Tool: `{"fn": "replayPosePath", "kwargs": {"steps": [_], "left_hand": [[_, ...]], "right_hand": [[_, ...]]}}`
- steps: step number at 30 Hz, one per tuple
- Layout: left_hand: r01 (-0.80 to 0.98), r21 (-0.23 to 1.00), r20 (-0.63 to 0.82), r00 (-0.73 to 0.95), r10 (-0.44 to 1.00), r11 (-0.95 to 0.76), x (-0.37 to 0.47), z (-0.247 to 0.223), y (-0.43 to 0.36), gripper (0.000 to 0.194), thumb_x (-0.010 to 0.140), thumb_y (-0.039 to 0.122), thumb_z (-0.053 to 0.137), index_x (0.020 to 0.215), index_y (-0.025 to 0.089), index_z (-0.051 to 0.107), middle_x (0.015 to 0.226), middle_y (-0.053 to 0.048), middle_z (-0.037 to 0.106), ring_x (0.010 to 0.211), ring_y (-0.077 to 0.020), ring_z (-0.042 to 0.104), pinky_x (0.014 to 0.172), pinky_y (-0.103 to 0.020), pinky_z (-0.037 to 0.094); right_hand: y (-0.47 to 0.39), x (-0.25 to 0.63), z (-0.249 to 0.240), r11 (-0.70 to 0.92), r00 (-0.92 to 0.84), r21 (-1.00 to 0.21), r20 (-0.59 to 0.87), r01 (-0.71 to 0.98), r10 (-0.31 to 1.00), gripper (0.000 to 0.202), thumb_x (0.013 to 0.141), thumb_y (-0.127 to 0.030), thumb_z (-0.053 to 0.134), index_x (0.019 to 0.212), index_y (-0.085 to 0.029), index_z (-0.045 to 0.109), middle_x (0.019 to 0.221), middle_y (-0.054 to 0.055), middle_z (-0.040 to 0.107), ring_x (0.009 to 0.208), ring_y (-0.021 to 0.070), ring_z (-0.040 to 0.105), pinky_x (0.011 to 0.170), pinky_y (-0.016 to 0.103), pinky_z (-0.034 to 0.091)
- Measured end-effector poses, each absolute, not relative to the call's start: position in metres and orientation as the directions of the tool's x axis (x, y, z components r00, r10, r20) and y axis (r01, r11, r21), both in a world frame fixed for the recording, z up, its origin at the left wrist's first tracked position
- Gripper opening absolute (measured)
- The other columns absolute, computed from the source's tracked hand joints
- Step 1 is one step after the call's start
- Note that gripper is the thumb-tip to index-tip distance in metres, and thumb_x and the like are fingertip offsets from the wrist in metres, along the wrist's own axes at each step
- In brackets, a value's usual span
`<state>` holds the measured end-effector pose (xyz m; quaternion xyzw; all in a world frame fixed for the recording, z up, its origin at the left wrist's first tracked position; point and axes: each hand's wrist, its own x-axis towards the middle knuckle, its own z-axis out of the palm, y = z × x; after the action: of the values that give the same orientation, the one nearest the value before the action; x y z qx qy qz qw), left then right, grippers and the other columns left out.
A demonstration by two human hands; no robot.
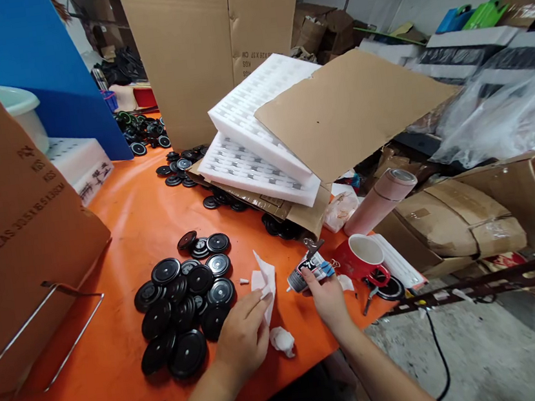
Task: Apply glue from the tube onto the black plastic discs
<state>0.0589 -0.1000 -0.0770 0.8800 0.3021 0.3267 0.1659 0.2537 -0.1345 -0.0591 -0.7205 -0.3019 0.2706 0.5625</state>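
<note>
My left hand is closed on a folded white tissue, at the right edge of a pile of round black discs. In my right hand is a grey and white tube, tilted with its pale nozzle pointing left toward the tissue. A dark clip shows at the tube's upper side, and something blue sits near its right end. A crumpled white tissue lies on the orange table between my wrists. The small white piece beside the discs looks like a cap.
A red mug and a pink bottle stand right of my right hand. White foam trays and a cardboard sheet lie behind. A large carton with a metal wire stand is at left. The orange table ends at right.
</note>
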Motion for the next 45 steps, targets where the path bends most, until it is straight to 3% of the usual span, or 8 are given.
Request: {"fn": "replayPosePath", "kwargs": {"steps": [6,13,17,25,29,34,40,45], "left_hand": [[0.381,0.424,0.426,0.717,0.552,-0.822,0.052,-0.082,-0.096,0.035,0.075,0.005,0.043,0.102,0.018,0.061,0.103,-0.007,0.066,0.101,-0.0232,0.057,0.09,-0.042,0.047],[0.441,0.437,0.425,0.667,0.612,-0.784,0.044,-0.091,-0.095,0.054,0.075,0.002,0.04,0.128,0.013,0.039,0.08,-0.006,0.064,0.075,-0.0183,0.058,0.075,-0.036,0.05],[0.425,0.367,0.412,0.723,0.555,-0.827,0.041,-0.09,-0.096,0.047,0.073,0.003,0.041,0.116,0.02,0.054,0.077,-0.006,0.06,0.076,-0.0201,0.057,0.072,-0.036,0.051],[0.428,0.713,0.303,0.526,0.794,-0.555,0.036,-0.077,-0.098,0.024,0.084,0.019,0.046,0.107,0.021,0.053,0.102,-0.005,0.061,0.096,-0.0178,0.058,0.083,-0.031,0.048],[0.497,0.698,0.349,0.392,0.851,-0.515,0.046,-0.076,-0.095,0.008,0.085,0.022,0.047,0.088,0.019,0.054,0.086,-0.004,0.061,0.082,-0.0169,0.059,0.074,-0.03,0.049],[0.46,0.633,0.408,0.485,0.774,-0.622,0.046,-0.087,-0.092,0.034,0.083,0.012,0.045,0.116,0.019,0.046,0.095,-0.005,0.066,0.089,-0.0176,0.059,0.083,-0.033,0.046],[0.392,0.533,0.191,0.808,0.557,-0.75,0.033,-0.083,-0.098,0.037,0.082,0.011,0.04,0.116,0.02,0.053,0.096,-0.006,0.067,0.087,-0.0198,0.058,0.08,-0.034,0.045],[0.569,0.5,-0.052,0.772,0.633,-0.653,0.042,-0.068,-0.098,0.034,0.087,0.018,0.034,0.115,0.023,0.053,0.104,-0.007,0.063,0.087,-0.0199,0.059,0.075,-0.031,0.044]], "right_hand": [[-0.136,0.255,-0.058,-0.182,0.681,-0.977,-0.062,0.107,0.729,0.039,0.07,-0.055,0.062,0.075,-0.016,0.058,0.067,0.005,0.064,0.056,0.0193,0.06,0.048,0.032,0.052],[-0.135,0.253,-0.053,-0.155,0.688,-0.986,-0.071,0.06,0.722,0.039,0.069,-0.055,0.063,0.078,-0.017,0.057,0.071,0.006,0.066,0.06,0.0209,0.062,0.051,0.033,0.053],[-0.134,0.253,-0.054,-0.143,0.68,-0.988,-0.071,0.05,0.73,0.037,0.07,-0.053,0.063,0.079,-0.017,0.058,0.071,0.006,0.065,0.061,0.0203,0.062,0.05,0.031,0.054],[-0.135,0.254,-0.055,-0.11,0.684,-0.994,-0.074,0.01,0.726,0.038,0.068,-0.052,0.065,0.079,-0.016,0.058,0.068,0.004,0.064,0.058,0.0194,0.061,0.048,0.031,0.053],[-0.134,0.251,-0.055,-0.099,0.675,-0.995,-0.073,0.0,0.734,0.037,0.068,-0.051,0.066,0.078,-0.017,0.059,0.067,0.003,0.064,0.058,0.0193,0.061,0.047,0.03,0.052],[-0.134,0.248,-0.055,-0.086,0.663,-0.996,-0.062,0.003,0.746,0.035,0.069,-0.05,0.066,0.077,-0.017,0.059,0.066,0.003,0.064,0.057,0.0184,0.059,0.046,0.029,0.051],[-0.133,0.247,-0.056,-0.068,0.669,-0.998,-0.044,0.01,0.742,0.032,0.069,-0.047,0.066,0.077,-0.017,0.058,0.065,0.002,0.062,0.054,0.0169,0.058,0.045,0.029,0.051],[-0.131,0.246,-0.054,-0.07,0.677,-0.997,-0.037,0.022,0.735,0.033,0.07,-0.048,0.065,0.077,-0.017,0.058,0.067,0.002,0.062,0.055,0.0176,0.059,0.047,0.03,0.053]]}}
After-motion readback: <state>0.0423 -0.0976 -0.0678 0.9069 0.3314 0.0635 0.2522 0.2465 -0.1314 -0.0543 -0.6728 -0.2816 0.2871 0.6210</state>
